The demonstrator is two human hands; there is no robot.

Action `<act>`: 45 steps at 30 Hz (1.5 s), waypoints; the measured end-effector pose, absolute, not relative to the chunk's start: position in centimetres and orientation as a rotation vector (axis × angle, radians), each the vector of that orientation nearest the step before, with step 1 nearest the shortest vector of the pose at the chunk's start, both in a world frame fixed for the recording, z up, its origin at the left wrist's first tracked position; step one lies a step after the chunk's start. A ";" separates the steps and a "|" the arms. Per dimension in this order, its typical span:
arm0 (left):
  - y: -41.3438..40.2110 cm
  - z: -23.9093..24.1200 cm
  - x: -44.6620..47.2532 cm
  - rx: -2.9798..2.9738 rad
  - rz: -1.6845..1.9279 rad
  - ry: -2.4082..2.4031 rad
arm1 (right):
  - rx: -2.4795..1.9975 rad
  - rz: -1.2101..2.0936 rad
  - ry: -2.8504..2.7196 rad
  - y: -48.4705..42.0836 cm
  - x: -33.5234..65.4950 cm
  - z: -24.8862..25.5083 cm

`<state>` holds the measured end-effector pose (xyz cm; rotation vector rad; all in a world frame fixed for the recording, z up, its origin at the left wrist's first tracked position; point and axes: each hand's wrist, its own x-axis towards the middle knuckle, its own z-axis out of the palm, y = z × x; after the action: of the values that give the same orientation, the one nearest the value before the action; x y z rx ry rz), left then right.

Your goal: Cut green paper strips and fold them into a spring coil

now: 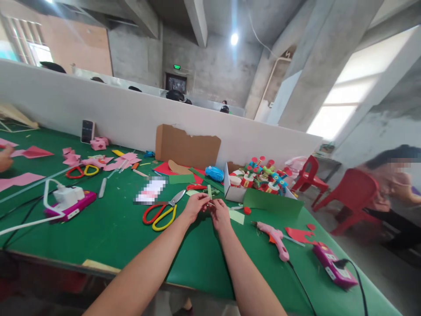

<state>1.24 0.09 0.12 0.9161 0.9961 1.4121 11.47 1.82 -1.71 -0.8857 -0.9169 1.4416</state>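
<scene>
Over the middle of the green table, my left hand [196,206] and my right hand [220,214] meet with their fingertips pinched. A narrow light green paper strip [209,191] stands up from between them, its lower part hidden by the fingers. Both hands appear to grip it. Left of my left hand lie large scissors [173,202] with one red and one yellow handle, blades apart. Beside my right hand is a pale green paper piece [237,217], with a small red disc [247,211] near it. Red-handled pliers or snips [196,187] lie just behind the hands.
A white box [233,191] of colourful paper figures stands at the back. To the right lie a pink glue gun [274,239] and a purple power strip [334,265]; another power strip [74,208] with cords is on the left. Another person's hand [5,159] shows at the far left.
</scene>
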 end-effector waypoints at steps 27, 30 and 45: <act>0.4 -0.5 1.4 0.999 1.435 1.090 | -0.813 1.535 -0.857 1.9 12.0 -2.1; 0.2 -0.2 1.5 0.999 1.431 1.107 | -0.789 1.585 -0.810 1.7 11.8 -2.0; 0.0 0.1 1.7 0.960 1.401 1.185 | -0.839 1.458 -0.852 1.4 11.5 -1.8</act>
<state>1.72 -0.03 0.12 0.9600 1.1848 1.4011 11.51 1.43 -1.78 -0.8389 -0.8516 1.4579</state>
